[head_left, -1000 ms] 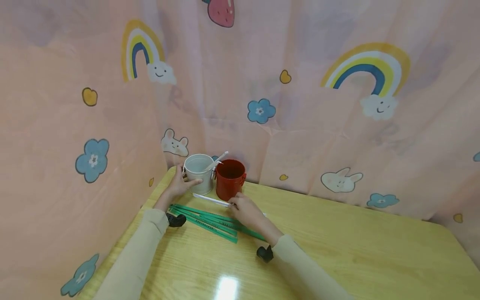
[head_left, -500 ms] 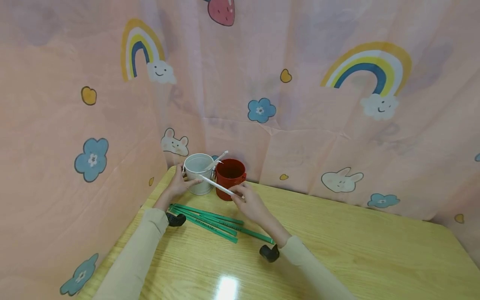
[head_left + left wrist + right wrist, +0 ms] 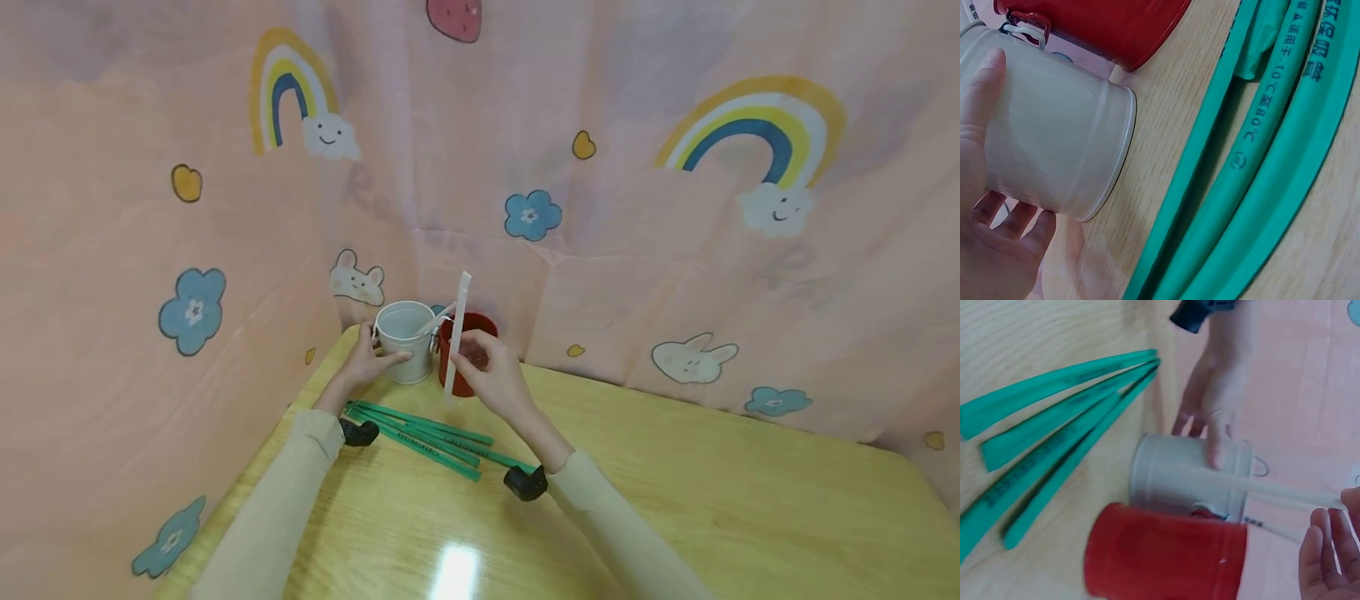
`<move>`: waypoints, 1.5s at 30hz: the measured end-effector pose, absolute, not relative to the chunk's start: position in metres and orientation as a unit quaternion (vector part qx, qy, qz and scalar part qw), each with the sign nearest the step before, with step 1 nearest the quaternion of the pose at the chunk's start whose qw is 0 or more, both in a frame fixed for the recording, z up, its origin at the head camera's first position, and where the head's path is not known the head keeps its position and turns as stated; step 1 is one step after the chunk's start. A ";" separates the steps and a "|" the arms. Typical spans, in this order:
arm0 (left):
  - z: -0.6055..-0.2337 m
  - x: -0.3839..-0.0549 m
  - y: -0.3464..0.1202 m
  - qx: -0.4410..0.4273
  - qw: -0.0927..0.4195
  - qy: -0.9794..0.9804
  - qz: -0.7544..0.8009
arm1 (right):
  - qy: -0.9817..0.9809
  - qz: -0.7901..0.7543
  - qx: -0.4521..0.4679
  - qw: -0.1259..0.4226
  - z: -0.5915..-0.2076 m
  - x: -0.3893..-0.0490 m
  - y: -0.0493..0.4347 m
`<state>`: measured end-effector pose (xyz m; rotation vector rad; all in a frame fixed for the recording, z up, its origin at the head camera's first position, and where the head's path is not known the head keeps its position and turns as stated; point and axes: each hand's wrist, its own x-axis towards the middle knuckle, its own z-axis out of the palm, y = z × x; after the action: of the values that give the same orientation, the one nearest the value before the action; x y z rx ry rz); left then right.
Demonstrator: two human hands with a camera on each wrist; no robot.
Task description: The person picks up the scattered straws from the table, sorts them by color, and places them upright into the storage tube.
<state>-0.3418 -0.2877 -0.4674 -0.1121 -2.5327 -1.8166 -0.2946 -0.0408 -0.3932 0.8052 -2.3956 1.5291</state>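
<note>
My left hand [image 3: 364, 363] grips the side of a small white metal bucket [image 3: 409, 372], with the thumb along its wall. One white paper-wrapped straw [image 3: 437, 319] leans in that bucket and sticks out over the rim. Close by on its right stands a red metal bucket [image 3: 1160, 557]. Between thumb and fingertips, my right hand [image 3: 497, 377] pinches another white wrapped straw [image 3: 458, 329] in the air. That straw stands nearly upright in front of the red bucket in the head view. In the right wrist view it crosses in front of the white bucket.
Several green wrapped straws [image 3: 420, 443] with dark print lie loosely fanned on the wooden table [image 3: 600, 517], in front of the buckets. A pink patterned curtain [image 3: 615, 275] hangs right behind the buckets and along the left side.
My right hand has lifted the white straw off the table and turned it from lying nearly flat to upright, up near the red bucket. The left hand has stayed on the white bucket.
</note>
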 end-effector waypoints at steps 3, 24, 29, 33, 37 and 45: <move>-0.466 -0.346 -0.287 -0.033 0.013 -0.811 -0.585 | -0.800 0.523 0.272 0.111 -0.383 -0.297 -0.047; -0.469 -0.344 -0.287 -0.039 0.011 -0.803 -0.594 | -0.785 0.553 0.209 0.184 -0.378 -0.321 -0.073; -0.468 -0.345 -0.288 -0.035 0.013 -0.803 -0.594 | -0.760 0.594 0.188 0.183 -0.379 -0.328 -0.078; -0.468 -0.345 -0.288 -0.037 0.012 -0.804 -0.593 | -0.736 0.622 0.187 0.193 -0.379 -0.329 -0.081; -0.469 -0.346 -0.288 -0.040 0.015 -0.803 -0.595 | -0.744 0.605 0.190 0.211 -0.379 -0.330 -0.083; -0.469 -0.345 -0.288 -0.032 0.014 -0.800 -0.599 | -0.814 0.520 0.185 0.180 -0.389 -0.333 -0.089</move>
<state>-0.3455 -0.2877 -0.4691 -0.1003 -2.4911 -1.8648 -0.3334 -0.0888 -0.3888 0.5235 -2.3002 1.4698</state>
